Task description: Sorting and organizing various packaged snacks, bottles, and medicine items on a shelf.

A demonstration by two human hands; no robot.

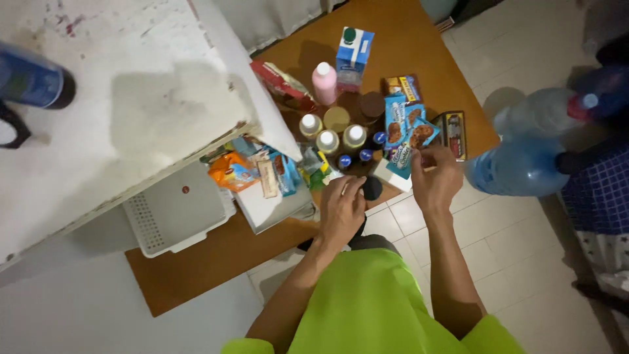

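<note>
Left hand point(341, 208) fingers clamped on dark bottle cap point(372, 188) at counter point(196, 262) edge; right hand point(436, 180) pinches blue cookie pack point(407, 141). Small bottles point(327, 141), milk carton point(354, 56), white basket point(173, 213) crowd around.

Glossy blue plastic cookie packet point(401, 141) at right hand point(435, 181); smooth brown wooden board point(216, 259) below left hand point(341, 210); matt white plastic basket point(173, 213) beside.

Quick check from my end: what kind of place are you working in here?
Probably a home, perhaps a kitchen or pantry corner. A low wooden table on a tiled floor holds groceries: a carton, small bottles and cookie packs. A large water jug stands beside it.
</note>
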